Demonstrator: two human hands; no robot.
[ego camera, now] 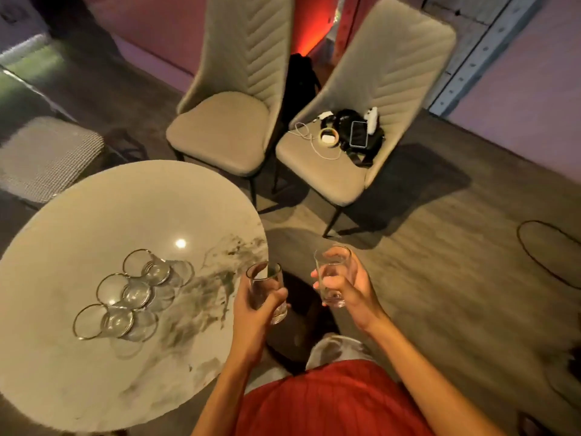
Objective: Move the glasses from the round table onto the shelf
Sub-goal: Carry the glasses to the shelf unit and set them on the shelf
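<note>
My left hand [256, 305] grips a clear glass [267, 289] upright at the right edge of the round marble table [94, 215]. My right hand [344, 286] holds a second clear glass [331, 272] upright over the floor, right of the table. Three gold-rimmed glasses [132, 297] stand in a diagonal row on the table's left half, well left of my hands. No shelf is in view.
Two beige high-backed chairs stand beyond the table; the left chair [220, 127] has a bare seat, the right chair [330, 171] carries a phone [359, 133], tape roll and cables. A dark bag [298, 86] sits between them. A woven stool [44, 155] is far left. Wooden floor lies to the right.
</note>
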